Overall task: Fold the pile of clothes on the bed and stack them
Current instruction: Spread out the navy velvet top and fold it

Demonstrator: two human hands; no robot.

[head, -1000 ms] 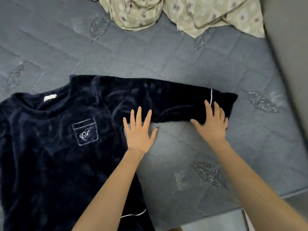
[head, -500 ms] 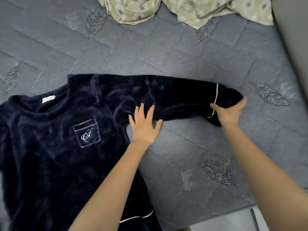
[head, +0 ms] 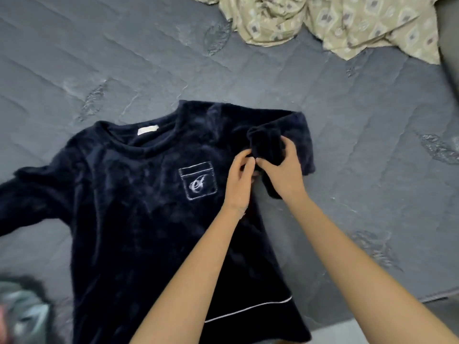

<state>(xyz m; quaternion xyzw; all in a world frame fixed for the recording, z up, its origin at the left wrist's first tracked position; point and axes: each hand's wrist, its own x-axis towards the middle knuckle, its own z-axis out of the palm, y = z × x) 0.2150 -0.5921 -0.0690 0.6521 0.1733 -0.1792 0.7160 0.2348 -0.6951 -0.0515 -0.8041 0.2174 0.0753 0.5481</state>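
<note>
A dark navy fleece sweater lies face up on the grey quilted bed, its embroidered chest pocket showing. The sweater's right sleeve is folded inward over the shoulder. My right hand grips the sleeve's cuff end, holding it over the chest. My left hand sits right beside it, fingers curled and touching the same cuff, though its grip is partly hidden. The other sleeve stretches out to the left.
A crumpled beige patterned cloth lies at the far side of the bed. A blurred multicoloured bundle sits at the bottom left corner. The bed's near edge runs along the lower right, a grey wall on the right.
My right hand has taken hold of the outstretched sleeve's cuff and carried it left, folding the sleeve over the chest. My left hand lifted from flat and came to the cuff. The view shifted left.
</note>
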